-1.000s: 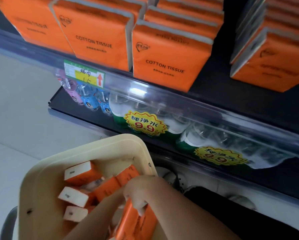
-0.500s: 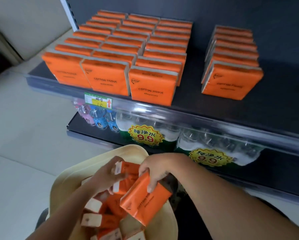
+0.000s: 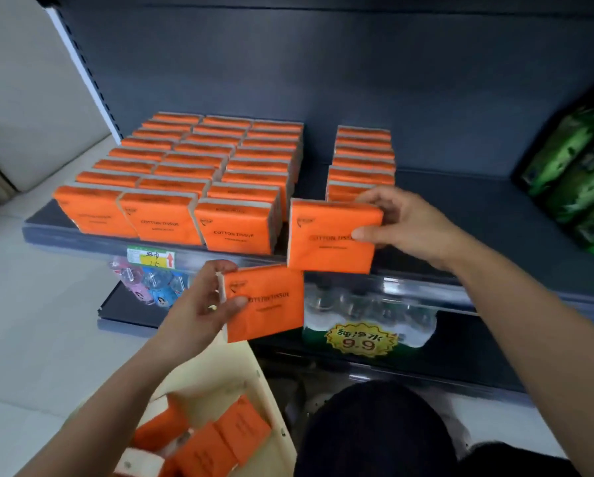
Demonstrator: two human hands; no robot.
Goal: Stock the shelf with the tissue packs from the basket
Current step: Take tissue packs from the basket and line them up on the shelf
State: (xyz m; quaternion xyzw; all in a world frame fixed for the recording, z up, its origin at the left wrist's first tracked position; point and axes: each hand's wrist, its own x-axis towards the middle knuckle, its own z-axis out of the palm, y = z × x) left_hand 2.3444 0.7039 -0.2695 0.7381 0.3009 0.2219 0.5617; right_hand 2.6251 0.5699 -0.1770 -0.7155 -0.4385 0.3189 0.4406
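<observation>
At frame centre the right hand (image 3: 402, 222) pinches a tissue pack (image 3: 330, 235) upright by its edge, probably to front the short row (image 3: 362, 156) on the shelf (image 3: 460, 208). Lower, the left hand (image 3: 202, 304) grips a second pack (image 3: 268, 301), seemingly queued, above the basket (image 3: 220, 373).

Front-row packs (image 3: 233, 232): "COTTON TISSUE", dark print on orange face; smaller line beneath illegible.
Upper held pack (image 3: 326, 246), in right hand (image 3: 404, 223): same wording, end covered by thumb.
Lower held pack (image 3: 271, 315), in left hand (image 3: 199, 304): "COTTON TISSUE".
Starburst sticker (image 3: 362, 340) on water-bottle bundle (image 3: 368, 309): "纯净水 9.9".
Shelf-edge tag (image 3: 151, 258): red up-arrow; handwriting unreadable.
</observation>
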